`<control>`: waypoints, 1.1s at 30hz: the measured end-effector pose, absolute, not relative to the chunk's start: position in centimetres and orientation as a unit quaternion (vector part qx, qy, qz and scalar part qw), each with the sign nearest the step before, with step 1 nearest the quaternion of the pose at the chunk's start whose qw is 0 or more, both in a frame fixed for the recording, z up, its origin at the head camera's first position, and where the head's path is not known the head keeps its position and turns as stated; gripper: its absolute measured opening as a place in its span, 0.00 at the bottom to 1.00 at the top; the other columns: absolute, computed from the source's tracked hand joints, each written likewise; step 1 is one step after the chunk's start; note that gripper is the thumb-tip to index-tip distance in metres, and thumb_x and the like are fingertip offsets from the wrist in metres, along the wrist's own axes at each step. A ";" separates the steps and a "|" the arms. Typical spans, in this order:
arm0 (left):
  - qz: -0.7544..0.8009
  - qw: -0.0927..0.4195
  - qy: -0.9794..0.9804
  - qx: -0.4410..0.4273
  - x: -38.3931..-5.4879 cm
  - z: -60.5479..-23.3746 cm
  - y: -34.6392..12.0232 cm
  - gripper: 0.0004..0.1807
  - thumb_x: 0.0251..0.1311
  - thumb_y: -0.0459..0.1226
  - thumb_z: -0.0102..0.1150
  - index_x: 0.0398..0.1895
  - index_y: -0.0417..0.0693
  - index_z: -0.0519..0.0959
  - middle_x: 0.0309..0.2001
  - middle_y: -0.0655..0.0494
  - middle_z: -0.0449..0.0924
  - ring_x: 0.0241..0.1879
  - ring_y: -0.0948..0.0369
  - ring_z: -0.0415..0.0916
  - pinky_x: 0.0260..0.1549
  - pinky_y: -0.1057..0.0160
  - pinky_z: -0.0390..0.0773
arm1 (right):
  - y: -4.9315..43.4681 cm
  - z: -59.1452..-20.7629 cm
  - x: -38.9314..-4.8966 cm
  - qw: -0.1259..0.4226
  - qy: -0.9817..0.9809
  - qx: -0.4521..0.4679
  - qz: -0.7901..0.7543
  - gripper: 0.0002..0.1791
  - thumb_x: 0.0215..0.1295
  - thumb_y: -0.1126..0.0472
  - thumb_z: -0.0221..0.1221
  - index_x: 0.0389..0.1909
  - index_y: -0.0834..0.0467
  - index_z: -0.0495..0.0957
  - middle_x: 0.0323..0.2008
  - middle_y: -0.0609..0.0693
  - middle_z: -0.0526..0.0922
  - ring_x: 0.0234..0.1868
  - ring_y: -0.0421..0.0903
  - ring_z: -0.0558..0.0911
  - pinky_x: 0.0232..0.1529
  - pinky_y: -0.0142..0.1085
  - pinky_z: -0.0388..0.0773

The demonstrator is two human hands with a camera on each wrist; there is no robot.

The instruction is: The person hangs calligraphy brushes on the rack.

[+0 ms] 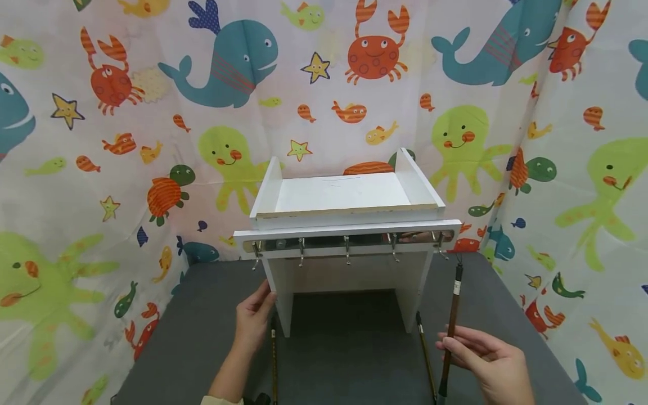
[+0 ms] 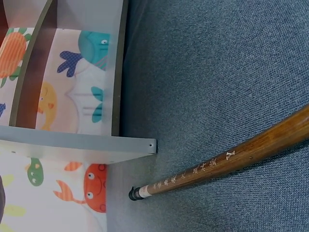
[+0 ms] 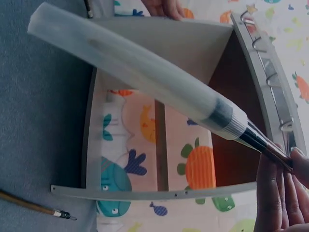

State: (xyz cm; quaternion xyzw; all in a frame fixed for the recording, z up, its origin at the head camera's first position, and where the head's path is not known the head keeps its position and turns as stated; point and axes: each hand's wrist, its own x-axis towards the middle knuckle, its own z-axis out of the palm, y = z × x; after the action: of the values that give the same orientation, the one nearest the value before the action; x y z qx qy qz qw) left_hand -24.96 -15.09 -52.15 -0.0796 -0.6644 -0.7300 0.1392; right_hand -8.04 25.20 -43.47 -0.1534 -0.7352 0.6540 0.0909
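Observation:
A white wooden shelf (image 1: 349,218) with a row of metal hooks (image 1: 347,247) stands on the grey surface. My left hand (image 1: 251,315) holds its left side panel, thumb by the front edge; other fingers are partly hidden. My right hand (image 1: 488,360) pinches a brown-handled brush (image 1: 452,315) between thumb and fingers. Upright and slightly tilted, this brush has its hanging loop close to the rightmost hook; whether they touch I cannot tell. In the right wrist view a clear plastic cap (image 3: 145,72) covers its bristle end.
One brush (image 1: 274,360) lies by the shelf's left panel, another brush (image 1: 426,360) by the right panel. A curtain (image 1: 314,118) printed with sea animals hangs behind and at both sides. The grey cloth surface (image 1: 339,360) extends in front of the shelf.

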 end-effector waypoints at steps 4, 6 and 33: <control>-0.730 0.140 -0.664 -0.081 -25.1 -52.1 -15.3 0.24 0.60 0.39 0.61 0.61 0.44 0.74 0.60 0.53 0.75 0.57 0.68 0.74 0.52 0.72 0.74 | 24.2 -43.1 -8.1 0.081 -0.754 -0.137 0.637 0.25 0.59 0.52 0.64 0.53 0.62 0.77 0.38 0.47 0.88 0.38 0.47 0.87 0.39 0.33 0.83; -0.731 0.139 -0.663 -0.083 -25.2 -52.1 -15.3 0.25 0.60 0.39 0.61 0.61 0.44 0.74 0.60 0.53 0.75 0.58 0.68 0.74 0.52 0.71 0.75 | 23.9 -42.9 -8.2 0.078 -0.754 -0.128 0.639 0.24 0.60 0.53 0.64 0.53 0.63 0.77 0.38 0.48 0.88 0.39 0.48 0.87 0.39 0.33 0.83; -0.707 0.148 -0.686 -0.085 -24.8 -52.0 -15.3 0.24 0.62 0.38 0.59 0.62 0.44 0.72 0.61 0.52 0.73 0.57 0.71 0.73 0.51 0.74 0.74 | 21.5 -43.2 -9.3 -0.001 -0.733 -0.073 0.677 0.20 0.57 0.61 0.66 0.49 0.66 0.79 0.38 0.53 0.88 0.38 0.49 0.87 0.38 0.37 0.84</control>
State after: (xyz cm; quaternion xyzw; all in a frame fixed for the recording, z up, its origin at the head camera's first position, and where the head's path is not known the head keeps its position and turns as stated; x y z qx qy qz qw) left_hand -24.82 -15.26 -52.04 -0.0852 -0.6865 -0.7069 0.1478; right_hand -9.34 21.52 -43.16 -0.0733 -0.7326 0.6767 -0.0013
